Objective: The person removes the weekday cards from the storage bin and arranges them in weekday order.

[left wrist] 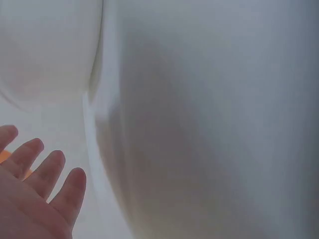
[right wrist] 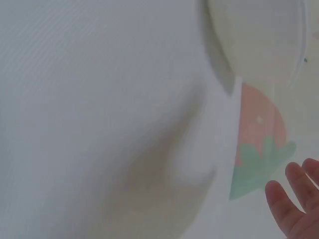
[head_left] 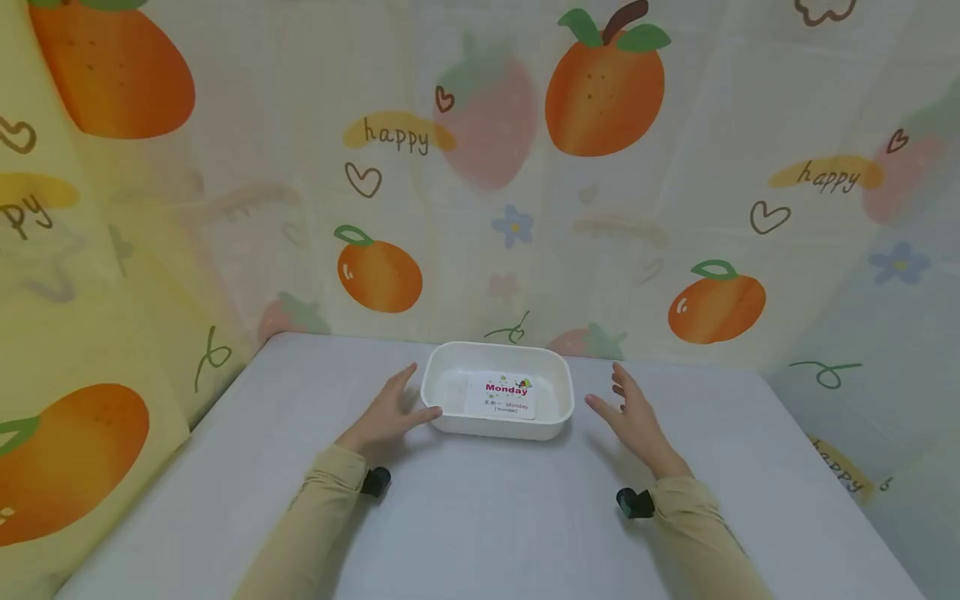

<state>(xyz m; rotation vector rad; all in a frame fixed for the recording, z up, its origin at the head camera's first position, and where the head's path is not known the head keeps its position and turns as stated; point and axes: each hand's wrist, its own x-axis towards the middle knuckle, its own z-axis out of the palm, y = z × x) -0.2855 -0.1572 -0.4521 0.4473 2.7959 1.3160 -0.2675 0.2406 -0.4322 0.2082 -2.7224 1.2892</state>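
Observation:
A white rectangular plastic tub (head_left: 497, 427) with rounded corners stands near the table's back edge. Inside it lies a white card (head_left: 501, 396) printed "Monday" in red. My left hand (head_left: 390, 417) is at the tub's left side, fingers spread, its thumb tip overlapping the front left corner in the head view. On the other side my right hand (head_left: 633, 421) hovers a short way from the tub, fingers extended and nothing held. The left wrist view shows the tub's wall (left wrist: 47, 50) above the spread fingers (left wrist: 70, 194). In the right wrist view the tub (right wrist: 264, 40) is beyond the fingertips.
A white-covered table (head_left: 495, 517) spreads under both arms. Behind it hangs a curtain (head_left: 622, 200) printed with oranges, strawberries and "happy", and more of this cloth (head_left: 75, 333) closes off the left side. Each wrist carries a small black camera (head_left: 636, 503).

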